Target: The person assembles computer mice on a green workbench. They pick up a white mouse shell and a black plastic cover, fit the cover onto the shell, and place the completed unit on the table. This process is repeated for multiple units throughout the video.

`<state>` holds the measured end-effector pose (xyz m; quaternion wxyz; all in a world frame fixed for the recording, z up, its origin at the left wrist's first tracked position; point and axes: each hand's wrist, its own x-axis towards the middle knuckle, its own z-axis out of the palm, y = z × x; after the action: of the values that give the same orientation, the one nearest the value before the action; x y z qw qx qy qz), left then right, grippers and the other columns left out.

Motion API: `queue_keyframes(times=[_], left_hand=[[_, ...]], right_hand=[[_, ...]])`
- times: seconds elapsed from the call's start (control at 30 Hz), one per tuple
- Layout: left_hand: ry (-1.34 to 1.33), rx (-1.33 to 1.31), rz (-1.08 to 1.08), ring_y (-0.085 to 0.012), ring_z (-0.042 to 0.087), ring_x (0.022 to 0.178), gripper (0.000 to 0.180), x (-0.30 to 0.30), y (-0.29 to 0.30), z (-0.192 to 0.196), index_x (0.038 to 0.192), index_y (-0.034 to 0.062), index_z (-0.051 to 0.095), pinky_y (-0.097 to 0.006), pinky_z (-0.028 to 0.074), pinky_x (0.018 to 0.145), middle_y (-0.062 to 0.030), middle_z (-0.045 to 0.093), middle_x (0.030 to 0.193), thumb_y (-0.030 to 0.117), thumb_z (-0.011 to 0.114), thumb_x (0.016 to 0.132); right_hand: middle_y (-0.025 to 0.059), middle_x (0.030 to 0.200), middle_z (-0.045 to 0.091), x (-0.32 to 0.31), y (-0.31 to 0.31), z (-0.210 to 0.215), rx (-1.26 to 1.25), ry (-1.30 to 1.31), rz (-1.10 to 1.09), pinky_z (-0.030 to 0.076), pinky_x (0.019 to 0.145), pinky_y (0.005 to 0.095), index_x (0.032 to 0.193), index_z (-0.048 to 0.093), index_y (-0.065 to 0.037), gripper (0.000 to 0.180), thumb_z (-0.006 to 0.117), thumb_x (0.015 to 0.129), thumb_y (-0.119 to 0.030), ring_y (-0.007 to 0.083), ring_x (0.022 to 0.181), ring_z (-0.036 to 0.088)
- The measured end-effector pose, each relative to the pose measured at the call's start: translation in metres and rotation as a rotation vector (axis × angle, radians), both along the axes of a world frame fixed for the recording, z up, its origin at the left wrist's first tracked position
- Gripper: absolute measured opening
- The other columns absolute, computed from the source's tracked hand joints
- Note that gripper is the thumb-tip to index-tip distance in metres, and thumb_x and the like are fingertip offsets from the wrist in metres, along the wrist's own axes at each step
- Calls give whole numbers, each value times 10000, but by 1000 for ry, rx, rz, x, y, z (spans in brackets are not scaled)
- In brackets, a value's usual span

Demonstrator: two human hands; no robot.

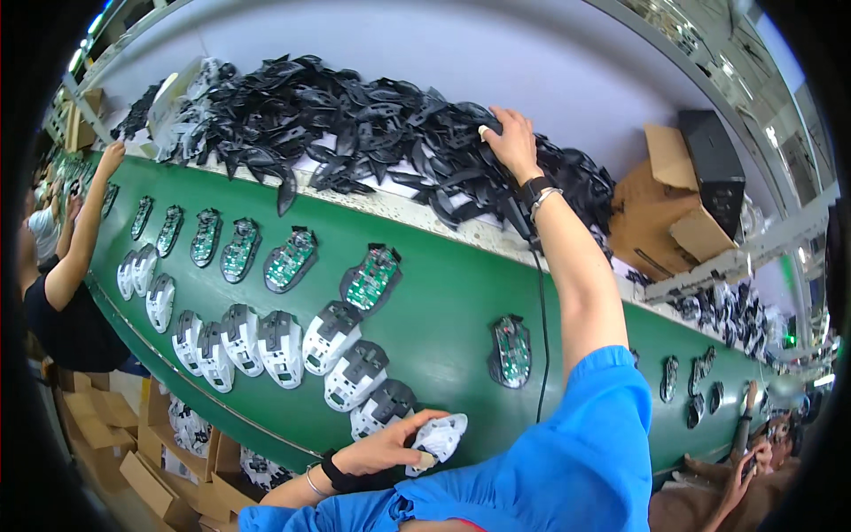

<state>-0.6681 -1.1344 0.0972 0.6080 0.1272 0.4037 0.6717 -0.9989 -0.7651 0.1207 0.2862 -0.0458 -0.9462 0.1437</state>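
Note:
My left hand [386, 449], at the near edge of the belt, is closed around a white mouse shell [441, 436], thumb and fingers on its sides. At the far side, my right hand [512, 144] reaches onto a long heap of black curved plastic mouse parts [355, 115]. Its thumb and forefinger are apart over the heap; the other fingertips are partly hidden. Just left of my left hand, white-and-black mouse shells [281, 348] stand in a row. Beyond them lie mouse bases with green circuit boards [372, 278]; another mouse base [511, 351] lies alone below my right forearm.
The green conveyor belt [443, 319] runs left to right, with a black cable [542, 337] across it. An open cardboard box [651, 213] stands right of the heap. Another person's arm [84, 222] reaches in at left. Boxes [164, 488] sit below; more people are at far right.

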Motion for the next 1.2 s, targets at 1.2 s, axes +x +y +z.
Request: queue_keyframes(times=[1.2], left_hand=[[-166,426,122,-205,312,1360,835,-33,-53,-68,1521,91,96,-333,257,1118,-125,293,1496,232,637,900]], right_hand=[[77,1368,460,-157,-306,10,545,-233,208,410,916,671,1299,555,-293,596,709,740,-158,347,1264,425]])
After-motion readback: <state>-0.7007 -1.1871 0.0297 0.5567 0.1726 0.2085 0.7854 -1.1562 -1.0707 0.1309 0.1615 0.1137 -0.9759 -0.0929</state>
